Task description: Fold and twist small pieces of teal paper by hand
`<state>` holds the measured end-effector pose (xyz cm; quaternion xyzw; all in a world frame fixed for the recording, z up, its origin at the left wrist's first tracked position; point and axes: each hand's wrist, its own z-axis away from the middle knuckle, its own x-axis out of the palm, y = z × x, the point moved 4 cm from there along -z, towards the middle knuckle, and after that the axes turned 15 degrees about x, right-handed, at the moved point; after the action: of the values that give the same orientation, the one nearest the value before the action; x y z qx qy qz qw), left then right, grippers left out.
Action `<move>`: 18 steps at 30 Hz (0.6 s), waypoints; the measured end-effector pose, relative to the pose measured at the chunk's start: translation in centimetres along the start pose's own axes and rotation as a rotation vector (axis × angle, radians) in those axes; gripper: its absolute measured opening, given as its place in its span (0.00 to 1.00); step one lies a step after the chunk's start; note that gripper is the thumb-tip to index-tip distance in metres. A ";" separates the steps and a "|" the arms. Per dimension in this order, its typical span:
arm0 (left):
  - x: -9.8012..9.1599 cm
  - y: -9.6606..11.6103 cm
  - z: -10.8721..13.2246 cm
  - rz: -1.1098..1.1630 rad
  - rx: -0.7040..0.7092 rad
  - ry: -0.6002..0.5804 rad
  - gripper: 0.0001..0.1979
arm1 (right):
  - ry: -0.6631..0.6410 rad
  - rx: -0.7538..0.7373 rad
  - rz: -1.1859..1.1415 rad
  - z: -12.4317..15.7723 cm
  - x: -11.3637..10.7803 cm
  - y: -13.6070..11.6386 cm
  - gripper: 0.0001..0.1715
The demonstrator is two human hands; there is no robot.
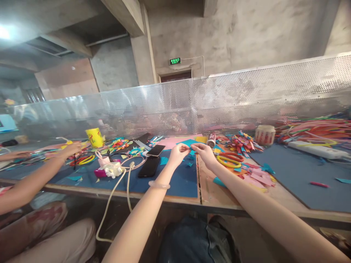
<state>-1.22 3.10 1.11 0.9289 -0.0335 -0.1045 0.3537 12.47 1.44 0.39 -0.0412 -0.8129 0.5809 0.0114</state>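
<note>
Small, angular pieces of bright-blue paper (pixel 189 164) are lying just below the fingertips of the left hand (pixel 179 153) and the right hand (pixel 204 152), looking flat-coloured and sharp-edged. Each grip is narrowing to a pinch, the two nearly meeting; I cannot tell whether either is holding a piece. From the hands, a smooth pink paper sheet (pixel 172 142) is spreading at eleven o'clock, a dark-red cylindrical can (pixel 211 140) is tilting at two, and glossy yellow loops (pixel 227 162) are curving at four. Flat black rectangular phones (pixel 149 167) are resting at eight on the blue-covered tabletop (pixel 175 184). Behind, shiny perforated metal panelling (pixel 219 93) is standing at twelve.
</note>
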 end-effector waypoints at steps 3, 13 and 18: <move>0.1 -0.1 0.1 -0.002 -0.018 -0.012 0.08 | 0.017 -0.011 0.017 -0.1 -0.1 0.0 0.22; 0.5 0.2 0.3 0.005 -0.065 -0.047 0.07 | 0.082 -0.025 0.090 -0.4 -0.4 0.2 0.18; 0.4 0.3 0.4 0.088 -0.090 -0.031 0.08 | 0.052 -0.014 0.055 -0.5 -0.3 0.3 0.20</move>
<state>-0.90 2.59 0.93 0.9080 -0.0751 -0.1044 0.3987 12.84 2.01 0.31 -0.0788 -0.8149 0.5740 0.0165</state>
